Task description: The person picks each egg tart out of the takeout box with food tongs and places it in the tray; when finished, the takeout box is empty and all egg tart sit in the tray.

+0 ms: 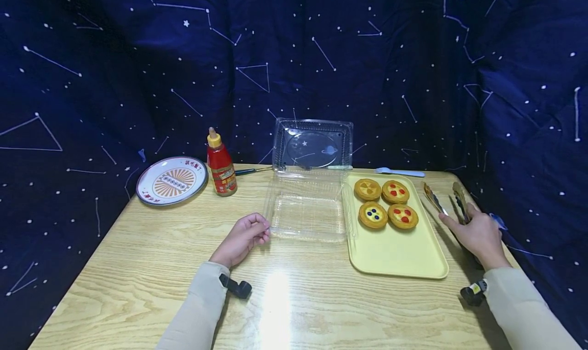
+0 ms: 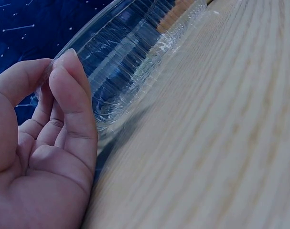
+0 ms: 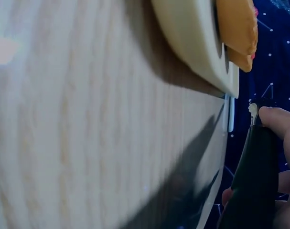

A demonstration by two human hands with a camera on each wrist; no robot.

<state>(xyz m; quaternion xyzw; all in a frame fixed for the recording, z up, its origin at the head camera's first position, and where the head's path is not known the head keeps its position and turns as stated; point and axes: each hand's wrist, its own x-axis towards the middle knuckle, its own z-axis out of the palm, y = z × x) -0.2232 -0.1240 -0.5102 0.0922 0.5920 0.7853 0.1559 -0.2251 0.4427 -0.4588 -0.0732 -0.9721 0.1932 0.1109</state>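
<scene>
My left hand (image 1: 243, 238) pinches the near left corner of a clear plastic clamshell box (image 1: 308, 212) between thumb and fingers. Its lid (image 1: 314, 143) stands raised at the back. In the left wrist view the rim of the box (image 2: 121, 57) meets the fingertips. My right hand (image 1: 480, 235) grips black-handled tongs (image 1: 459, 202) right of the tray, their tips pointing away and spread apart. The black handle (image 3: 254, 176) lies under my thumb in the right wrist view. Several small tarts (image 1: 386, 204), topped with red or blue pieces, sit on the yellow tray (image 1: 395, 258) between my hands.
A patterned plate (image 1: 172, 180) lies at the back left beside a red squeeze bottle (image 1: 221, 166) with a yellow cap. Behind the tray lies a pale blue fork (image 1: 399, 172). A dark-handled brush (image 1: 250, 171) lies behind the bottle. A starry dark curtain (image 1: 294, 59) hangs behind the table.
</scene>
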